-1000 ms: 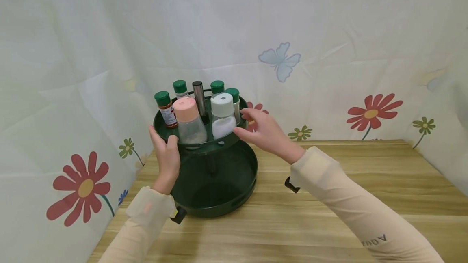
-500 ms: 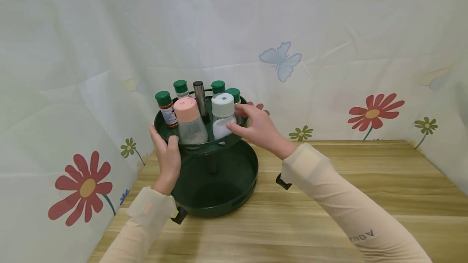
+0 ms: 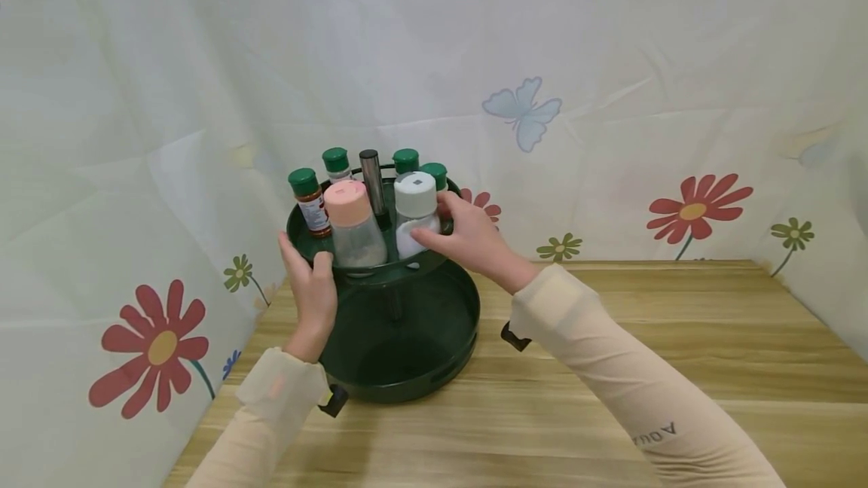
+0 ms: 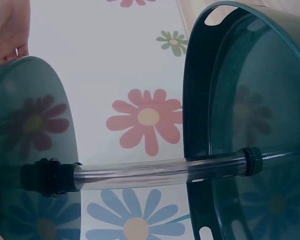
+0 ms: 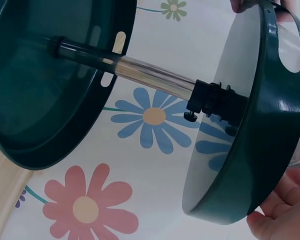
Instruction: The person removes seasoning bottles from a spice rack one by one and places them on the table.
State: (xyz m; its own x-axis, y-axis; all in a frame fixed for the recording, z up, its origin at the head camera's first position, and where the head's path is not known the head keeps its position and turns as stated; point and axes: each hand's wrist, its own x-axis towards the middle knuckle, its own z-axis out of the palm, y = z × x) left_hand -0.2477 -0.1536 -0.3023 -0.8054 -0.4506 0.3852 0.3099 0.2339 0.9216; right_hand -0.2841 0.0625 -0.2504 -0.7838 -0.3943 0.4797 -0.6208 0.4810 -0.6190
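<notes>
A dark green two-tier spice rack point(image 3: 407, 371) stands on the table. My left hand point(image 3: 313, 300) grips the left rim of its upper tray point(image 3: 389, 276), thumb at the front. My right hand point(image 3: 478, 236) holds a white-capped jar point(image 3: 415, 209) of white contents on that tray; its thumb lies across the jar's front and its fingers are on the right side. Beside it stands a pink-capped jar point(image 3: 356, 228). Fingers of the right hand point(image 5: 285, 210) show by the tray edge in the right wrist view. The jar's lower back is hidden.
Several green-capped spice bottles point(image 3: 310, 202) stand around the metal centre post point(image 3: 371, 183). Below is the rack's lower tray point(image 3: 400, 337), joined by a metal pole point(image 4: 140, 174). The wooden table point(image 3: 610, 367) extends right, and a flowered cloth point(image 3: 610, 59) hangs behind.
My right hand has moved left from the tray's right edge onto the white-capped jar, its thumb now across the front. The left hand has stayed on the rim.
</notes>
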